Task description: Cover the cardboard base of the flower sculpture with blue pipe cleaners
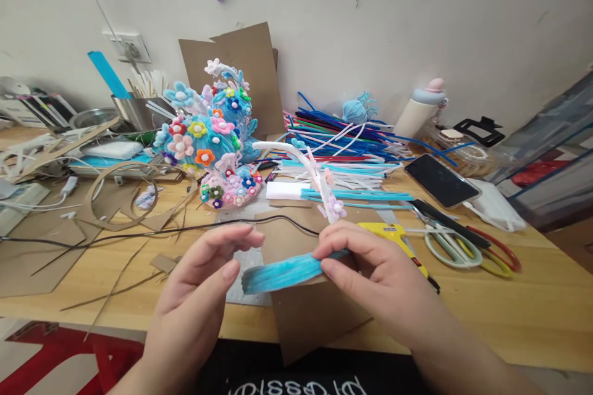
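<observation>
The blue strip (pixel 282 273) is held above the cardboard (pixel 306 327) near the table's (pixel 523 315) front edge, and one corner of that cardboard juts past the edge toward the shirt (pixel 259 373). Wood shows from the right forearm out to the table's right end; behind the hands, the flower piece (pixel 213 142) and the pile of stems (pixel 333 129) crowd back toward the wall (pixel 417 12). The right hand (pixel 377 274) pinches the strip's right part between thumb and fingertips; the left hand (pixel 199 287), loosely curled with a wide gap between thumb and fingers, is just beside the other end, and whether it touches cannot be told. There is one strip, one glue gun (pixel 386 232), one phone (pixel 442 180) and one bottle (pixel 419 112); the stems overlap too much to count. The right hand covers the strip's far end and part of the gun. The white branch (pixel 296 151) runs down behind the right fingers, its contact unclear. The red stool (pixel 55 352) and the shirt's lettering are cut off by the frame.
</observation>
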`<state>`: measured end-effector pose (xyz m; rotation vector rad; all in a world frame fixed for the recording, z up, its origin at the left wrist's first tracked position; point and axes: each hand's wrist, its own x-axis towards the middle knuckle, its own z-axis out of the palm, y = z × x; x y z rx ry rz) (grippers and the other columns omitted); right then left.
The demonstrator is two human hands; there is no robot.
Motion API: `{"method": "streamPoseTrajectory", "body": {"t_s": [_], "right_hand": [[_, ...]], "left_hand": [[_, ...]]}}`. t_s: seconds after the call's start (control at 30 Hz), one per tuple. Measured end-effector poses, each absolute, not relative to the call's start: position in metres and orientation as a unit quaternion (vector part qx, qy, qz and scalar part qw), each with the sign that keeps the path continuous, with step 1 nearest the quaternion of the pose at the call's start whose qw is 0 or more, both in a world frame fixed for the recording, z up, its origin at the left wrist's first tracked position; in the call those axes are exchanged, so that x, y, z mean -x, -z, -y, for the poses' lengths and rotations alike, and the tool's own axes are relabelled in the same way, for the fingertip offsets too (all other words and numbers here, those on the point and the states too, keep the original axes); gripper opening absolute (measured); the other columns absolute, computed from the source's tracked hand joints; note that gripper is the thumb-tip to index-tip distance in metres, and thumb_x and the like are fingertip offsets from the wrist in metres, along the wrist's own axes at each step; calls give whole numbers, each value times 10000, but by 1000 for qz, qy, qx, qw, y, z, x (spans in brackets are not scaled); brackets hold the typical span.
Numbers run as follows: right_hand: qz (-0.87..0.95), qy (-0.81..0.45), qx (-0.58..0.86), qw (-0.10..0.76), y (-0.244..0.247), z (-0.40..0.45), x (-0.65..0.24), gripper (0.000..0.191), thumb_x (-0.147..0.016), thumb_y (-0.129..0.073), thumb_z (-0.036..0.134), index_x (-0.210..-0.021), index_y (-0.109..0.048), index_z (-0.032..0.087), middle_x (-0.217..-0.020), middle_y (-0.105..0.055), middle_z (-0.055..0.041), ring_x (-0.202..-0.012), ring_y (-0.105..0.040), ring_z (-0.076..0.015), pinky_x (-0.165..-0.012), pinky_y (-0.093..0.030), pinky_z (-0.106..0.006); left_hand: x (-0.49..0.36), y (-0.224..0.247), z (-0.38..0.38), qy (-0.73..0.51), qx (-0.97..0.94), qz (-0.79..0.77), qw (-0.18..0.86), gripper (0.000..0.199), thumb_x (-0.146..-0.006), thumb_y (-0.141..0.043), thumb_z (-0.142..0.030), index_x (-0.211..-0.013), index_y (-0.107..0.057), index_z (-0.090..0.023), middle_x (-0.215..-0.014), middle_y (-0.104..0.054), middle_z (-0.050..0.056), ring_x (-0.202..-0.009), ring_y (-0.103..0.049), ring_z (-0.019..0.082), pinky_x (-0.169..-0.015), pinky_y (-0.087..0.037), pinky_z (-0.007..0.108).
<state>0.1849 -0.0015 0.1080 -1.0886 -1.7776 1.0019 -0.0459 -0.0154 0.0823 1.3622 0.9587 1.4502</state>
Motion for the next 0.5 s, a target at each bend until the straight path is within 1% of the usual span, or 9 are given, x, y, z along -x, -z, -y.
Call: {"method": "streamPoseTrajectory", "body": {"t_s": [0.07,0.13,0.2,0.23,0.3,0.33,0.43,0.5], "right_hand": [[698,-395,440,404,-108,1,-185,92,-878,-593,186,-845,-663,238,-873,-643,0,-839,-623,-173,-754,-494,-307],[692,-396,449,403,-108,1,-185,88,-881,-593,201,-845,-665,238,-873,-642,-3,-837,-620,-175,-746,-495,-311],[692,-396,449,403,-109,1,-185,90,-882,-590,206,-844,-664,240,-869,-634,1,-829,-617,-170,-728,-495,-303],[694,-396,446,403,-109,1,-184,93,-883,-588,204,-843,-663,242,-868,-631,6,-828,-618,-166,-727,-496,-298],[697,-393,441,405,-109,1,-184,100,-882,-586,194,-839,-659,247,-870,-633,14,-831,-624,-161,-742,-500,-292],[698,-391,441,406,-109,1,-184,103,-882,-585,190,-837,-657,249,-869,-635,16,-831,-626,-160,-747,-500,-291],[701,-389,440,404,-108,2,-184,107,-886,-581,184,-848,-655,252,-876,-642,11,-833,-629,-165,-744,-499,-291],[701,-392,438,405,-107,3,-185,106,-893,-580,186,-858,-655,252,-886,-641,7,-841,-627,-165,-748,-495,-290]], "left_hand": [[47,-85,16,-595,-549,-366,459,313,-879,-506,-115,-1051,-716,-270,-1007,-744,13,-1014,-691,137,-860,-567,188],[47,-88,16,-586,-559,-349,471,331,-852,-439,-76,-897,-718,-249,-952,-713,18,-967,-676,127,-826,-567,187],[47,-89,15,-579,-567,-343,476,297,-823,-409,-63,-741,-642,-228,-877,-660,20,-908,-642,120,-784,-557,181],[47,-89,15,-576,-567,-347,476,267,-809,-403,-61,-699,-586,-222,-847,-627,22,-876,-621,122,-759,-552,184],[47,-87,15,-572,-562,-361,476,218,-803,-400,-68,-682,-501,-220,-831,-560,29,-855,-582,136,-737,-542,205],[48,-85,15,-570,-559,-369,476,209,-824,-392,-83,-696,-484,-221,-850,-533,36,-863,-567,146,-735,-539,222],[49,-81,17,-554,-559,-385,481,224,-937,-358,-187,-775,-508,-222,-943,-493,64,-913,-534,179,-743,-531,276],[48,-80,18,-543,-565,-391,482,239,-979,-382,-268,-810,-543,-220,-975,-484,68,-918,-517,186,-735,-516,279]]}}
